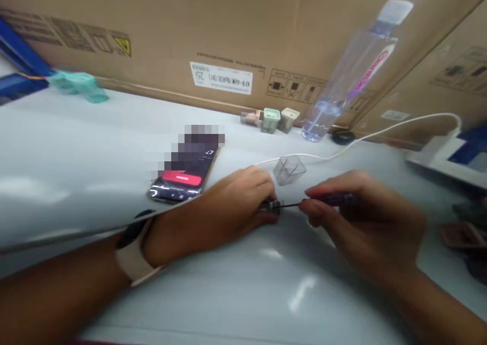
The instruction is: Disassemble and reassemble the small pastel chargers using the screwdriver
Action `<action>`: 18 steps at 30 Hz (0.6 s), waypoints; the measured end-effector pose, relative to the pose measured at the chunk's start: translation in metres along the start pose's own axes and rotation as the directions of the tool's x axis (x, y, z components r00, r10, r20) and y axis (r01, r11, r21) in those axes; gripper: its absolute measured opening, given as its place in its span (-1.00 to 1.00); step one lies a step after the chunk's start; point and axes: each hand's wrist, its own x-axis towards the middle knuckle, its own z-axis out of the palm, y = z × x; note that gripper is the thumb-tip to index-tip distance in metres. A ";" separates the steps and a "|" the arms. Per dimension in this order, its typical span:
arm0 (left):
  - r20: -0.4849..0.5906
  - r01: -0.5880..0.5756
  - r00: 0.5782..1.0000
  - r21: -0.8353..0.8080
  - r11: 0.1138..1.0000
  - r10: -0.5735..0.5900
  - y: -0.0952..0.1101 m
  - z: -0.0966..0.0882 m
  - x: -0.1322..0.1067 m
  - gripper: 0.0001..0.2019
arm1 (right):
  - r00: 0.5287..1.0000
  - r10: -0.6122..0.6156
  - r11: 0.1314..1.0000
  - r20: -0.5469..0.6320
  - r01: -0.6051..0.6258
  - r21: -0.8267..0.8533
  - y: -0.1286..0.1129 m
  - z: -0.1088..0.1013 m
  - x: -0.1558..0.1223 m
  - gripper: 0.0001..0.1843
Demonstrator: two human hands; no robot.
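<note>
My left hand [236, 198] rests on the white table [76, 147], fingers curled round a small dark part [272, 206] that I cannot make out. My right hand [365, 218] is closed on a thin screwdriver [331, 199] with a dark handle, and its tip points left at that small part. A watch with a pale strap [133, 253] is on my left wrist. Just behind the hands stands a small clear plastic box [289, 170].
A phone [184, 175] with a lit screen lies left of my hands. A white cable [380, 132] runs across the table. Along the cardboard boxes [190, 25] at the back stand three small chargers [272, 119] and a clear water bottle [350, 76]. A teal item [78, 83] lies far left.
</note>
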 end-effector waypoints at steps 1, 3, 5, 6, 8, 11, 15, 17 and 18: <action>-0.001 -0.002 1.000 0.000 1.000 0.002 -0.001 0.000 0.000 -0.83 | 0.999 0.001 1.000 0.032 -0.001 0.012 0.000 -0.002 0.001 -0.82; -0.008 -0.003 1.000 0.001 1.000 0.003 -0.001 0.001 0.000 -0.83 | 0.995 0.000 0.999 0.105 -0.006 0.048 0.000 -0.006 0.005 -0.87; 0.000 0.002 1.000 0.010 1.000 -0.002 -0.001 0.000 0.000 -0.83 | 0.985 -0.006 0.995 0.174 -0.011 0.094 -0.001 -0.012 0.008 -0.93; 0.003 -0.001 1.000 0.012 1.000 0.001 0.000 0.000 0.000 -0.82 | 0.979 -0.006 0.993 0.204 -0.018 0.115 -0.001 -0.014 0.009 -0.93; 0.001 -0.007 1.000 0.014 1.000 0.007 0.000 0.000 0.000 -0.82 | 0.972 -0.018 0.989 0.236 -0.017 0.144 0.000 -0.017 0.009 -0.92; -0.012 -0.018 1.000 0.012 1.000 0.018 -0.001 0.001 0.000 -0.82 | 0.966 -0.038 0.992 0.254 0.007 0.123 0.002 -0.019 0.010 -0.86; -0.016 -0.025 1.000 0.019 1.000 0.025 -0.001 0.001 -0.001 -0.84 | 0.966 -0.089 0.996 0.242 0.078 0.053 0.004 -0.018 0.014 -0.85; -0.011 -0.016 1.000 0.023 1.000 0.017 -0.002 0.001 -0.001 -0.85 | 0.965 -0.139 0.990 0.221 0.134 0.035 0.004 -0.017 0.016 -0.88; -0.006 -0.012 1.000 0.023 1.000 0.012 -0.002 0.001 -0.001 -0.85 | 0.964 -0.158 0.987 0.215 0.155 0.030 0.004 -0.016 0.016 -0.88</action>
